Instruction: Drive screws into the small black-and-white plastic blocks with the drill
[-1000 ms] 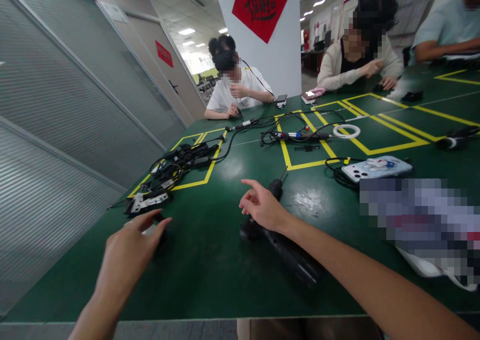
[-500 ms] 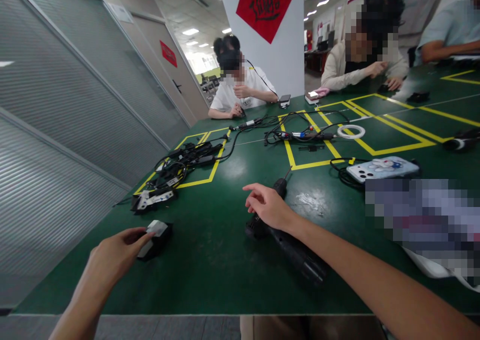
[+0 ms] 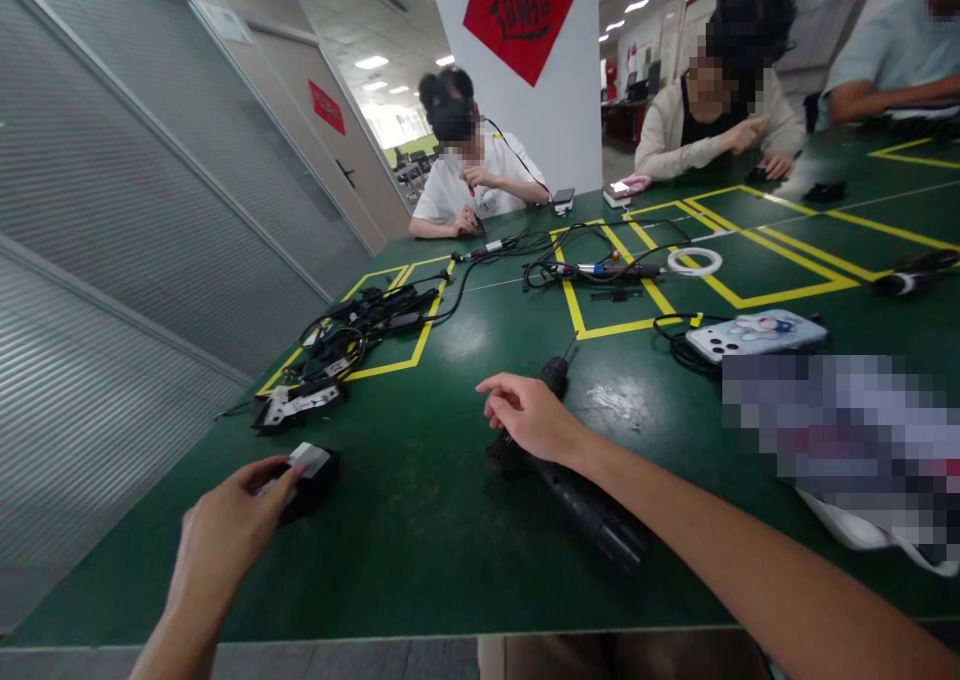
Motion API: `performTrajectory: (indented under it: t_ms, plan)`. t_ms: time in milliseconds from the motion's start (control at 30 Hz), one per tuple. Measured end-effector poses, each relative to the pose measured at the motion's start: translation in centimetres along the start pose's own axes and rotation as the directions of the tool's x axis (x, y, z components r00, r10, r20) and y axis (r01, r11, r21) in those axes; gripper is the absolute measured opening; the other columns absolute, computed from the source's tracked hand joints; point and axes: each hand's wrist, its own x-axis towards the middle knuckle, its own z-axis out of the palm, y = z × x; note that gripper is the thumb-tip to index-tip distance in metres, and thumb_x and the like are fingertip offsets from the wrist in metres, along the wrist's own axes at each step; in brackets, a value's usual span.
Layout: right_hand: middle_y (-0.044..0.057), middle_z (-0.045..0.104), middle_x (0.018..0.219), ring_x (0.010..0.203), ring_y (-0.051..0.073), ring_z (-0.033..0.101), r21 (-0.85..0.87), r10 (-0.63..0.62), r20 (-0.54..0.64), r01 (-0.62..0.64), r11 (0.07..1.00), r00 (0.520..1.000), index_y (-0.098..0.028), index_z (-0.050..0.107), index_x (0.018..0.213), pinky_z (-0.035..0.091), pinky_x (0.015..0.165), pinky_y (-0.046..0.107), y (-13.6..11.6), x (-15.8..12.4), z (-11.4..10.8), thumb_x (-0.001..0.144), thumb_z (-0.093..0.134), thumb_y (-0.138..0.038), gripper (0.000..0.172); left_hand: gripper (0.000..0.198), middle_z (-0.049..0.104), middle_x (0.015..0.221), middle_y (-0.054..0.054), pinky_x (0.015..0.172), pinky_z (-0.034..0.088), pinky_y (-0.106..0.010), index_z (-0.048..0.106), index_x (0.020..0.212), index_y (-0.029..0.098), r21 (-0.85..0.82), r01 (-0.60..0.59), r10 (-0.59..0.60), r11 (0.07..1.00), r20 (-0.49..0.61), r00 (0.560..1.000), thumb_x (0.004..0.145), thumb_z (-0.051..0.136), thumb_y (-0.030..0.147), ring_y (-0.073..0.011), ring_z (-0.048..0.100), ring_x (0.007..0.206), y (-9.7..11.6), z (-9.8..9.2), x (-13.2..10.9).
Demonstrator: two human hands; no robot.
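Table (image 3: 420,560): big green top with yellow tape lines, and the drill (image 3: 592,520) lies near its front edge.
Cables (image 3: 352,330): a black tangle, well left of the drill and farther back.
Drill: black, flat on its side, bit end pointing away, handle toward the camera.
Phone (image 3: 750,333): pale case, face down, right of the drill and behind it.
Right hand (image 3: 529,420): over the drill's front half, fingers loosely curled and a little apart, forefinger poking left. Contact with the drill? Can't tell.
Left hand (image 3: 225,535): well left of the drill, thumb and fingertips pinching the near end of the box (image 3: 311,460).
Box: small, black with a white top, on the table left of the drill.
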Motion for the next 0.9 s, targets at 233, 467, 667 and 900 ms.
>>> performTrajectory:
  t_ms: [233,467,667,900]
  plan:
    - [0.003,0.063,0.078,0.063,0.01,0.059,-0.007,-0.002,-0.006,0.002,1.0,1.0,-0.017,0.059,0.108,0.048,0.063,0.025,0.2,0.0,0.1,0.088,0.044,-0.018,0.025,0.062,0.066,0.103,-0.008,0.075,0.046,-0.035,0.059,0.116,0.028,-0.041,0.059,-0.058,0.997,0.016,0.998,0.073,0.043,0.071,-0.0272,0.062,0.09,-0.7,0.5,-1.1]
    - [0.003,0.064,0.079,0.063,0.01,0.06,-0.012,0.006,0.001,-0.006,1.0,1.0,-0.016,0.059,0.108,0.047,0.062,0.025,0.1,0.0,0.0,0.089,0.043,-0.018,0.026,0.061,0.066,0.103,-0.011,0.08,0.046,-0.036,0.06,0.116,0.025,-0.118,0.027,-0.019,0.993,0.066,0.998,0.074,0.047,0.067,-0.0277,0.061,0.094,-1.3,0.4,-0.6]
    - [0.003,0.064,0.079,0.064,0.01,0.06,-0.022,-0.002,0.003,0.002,1.0,1.0,-0.016,0.059,0.109,0.048,0.063,0.026,-0.1,-0.1,-0.1,0.09,0.042,-0.019,0.026,0.06,0.069,0.093,-0.011,0.073,0.048,-0.037,0.06,0.118,0.027,-0.081,0.026,-0.024,0.996,0.033,0.999,0.076,0.043,0.066,-0.0286,0.064,0.086,-0.8,0.4,-1.2]
    - [0.003,0.064,0.079,0.064,0.01,0.059,-0.021,-0.009,0.005,0.009,1.0,1.0,-0.016,0.06,0.108,0.048,0.062,0.026,0.0,-0.1,0.0,0.089,0.042,-0.018,0.026,0.056,0.068,0.104,-0.01,0.074,0.05,-0.037,0.057,0.122,0.027,-0.038,-0.025,0.025,0.999,0.0,1.0,0.079,0.044,0.061,-0.0281,0.065,0.091,-1.1,1.0,-1.7]
